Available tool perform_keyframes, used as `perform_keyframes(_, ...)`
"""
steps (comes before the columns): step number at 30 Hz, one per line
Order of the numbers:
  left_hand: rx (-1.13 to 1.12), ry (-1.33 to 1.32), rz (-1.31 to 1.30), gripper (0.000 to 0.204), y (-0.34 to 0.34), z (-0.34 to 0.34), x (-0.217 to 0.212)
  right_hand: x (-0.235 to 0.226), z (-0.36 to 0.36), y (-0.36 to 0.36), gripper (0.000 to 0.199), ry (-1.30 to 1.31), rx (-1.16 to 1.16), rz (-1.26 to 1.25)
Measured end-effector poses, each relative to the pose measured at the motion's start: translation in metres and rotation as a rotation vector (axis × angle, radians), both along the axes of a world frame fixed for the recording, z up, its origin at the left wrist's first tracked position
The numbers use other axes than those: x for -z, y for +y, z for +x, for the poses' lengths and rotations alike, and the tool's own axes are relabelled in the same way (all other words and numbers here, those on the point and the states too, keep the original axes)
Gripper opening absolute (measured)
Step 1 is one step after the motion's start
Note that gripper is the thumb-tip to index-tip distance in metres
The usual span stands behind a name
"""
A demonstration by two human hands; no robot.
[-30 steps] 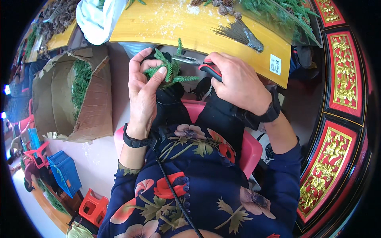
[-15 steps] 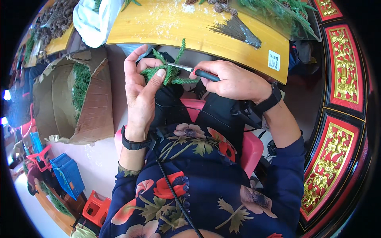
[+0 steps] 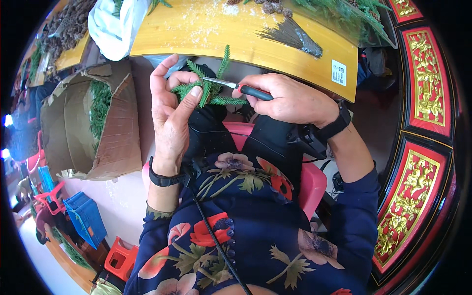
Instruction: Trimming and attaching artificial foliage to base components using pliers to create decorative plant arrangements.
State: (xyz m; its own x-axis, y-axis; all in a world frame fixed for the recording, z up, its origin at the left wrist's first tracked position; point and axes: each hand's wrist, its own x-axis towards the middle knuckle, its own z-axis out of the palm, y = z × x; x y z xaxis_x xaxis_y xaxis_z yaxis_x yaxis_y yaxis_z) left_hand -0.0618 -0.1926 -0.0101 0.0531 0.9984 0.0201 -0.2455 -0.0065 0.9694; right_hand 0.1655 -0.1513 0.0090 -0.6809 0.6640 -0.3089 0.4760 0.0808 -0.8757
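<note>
My left hand pinches a sprig of artificial green pine between thumb and forefinger, with the other fingers raised. Its short needled branches spread out in several directions. In my right hand is a pair of long-nose pliers with a black and red handle. The slim metal tip lies across the middle of the sprig, close to my left thumb; whether it grips a stem there is too small to tell. Both hands are over my lap, just in front of the table edge.
A yellow table holds white crumbs, a bundle of thin brown sticks, pine cones and a white plastic bag. To the left stands an open cardboard box with greenery. Carved red-and-gold panels line the right.
Both hands keep their hold on the sprig and pliers. My left hand and the sprig have shifted very slightly left; the view has moved a little.
</note>
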Motion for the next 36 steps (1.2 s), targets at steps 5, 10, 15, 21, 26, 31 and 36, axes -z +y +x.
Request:
perform_keyframes(5, 0.010, 0.052, 0.051, 0.061, -0.001, 0.004, -0.001, -0.001, 0.000, -0.001, 0.031, 0.095, -0.023, -0.081)
perform_keyframes(10, 0.039, -0.069, -0.062, 0.060, -0.003, 0.005, -0.008, -0.003, -0.002, -0.005, 0.034, 0.060, -0.043, 0.029)
perform_keyframes(15, 0.059, -0.073, -0.078, 0.060, -0.004, 0.005, -0.004, -0.006, -0.002, -0.013, 0.036, -0.033, -0.045, 0.163)
perform_keyframes(21, 0.071, -0.064, -0.090, 0.061, -0.004, 0.007, -0.005, -0.001, 0.000, -0.017, 0.035, -0.048, -0.035, 0.225)
perform_keyframes(26, 0.066, -0.054, -0.099, 0.062, -0.006, 0.009, -0.006, -0.003, 0.000, -0.019, 0.034, -0.114, -0.050, 0.215)
perform_keyframes(31, 0.073, -0.059, -0.105, 0.063, -0.005, 0.008, -0.006, -0.003, 0.001, -0.018, 0.033, -0.119, -0.039, 0.225)
perform_keyframes(36, 0.033, -0.050, -0.098, 0.062, -0.002, 0.010, -0.006, -0.007, -0.002, -0.017, 0.029, -0.137, 0.004, 0.242)
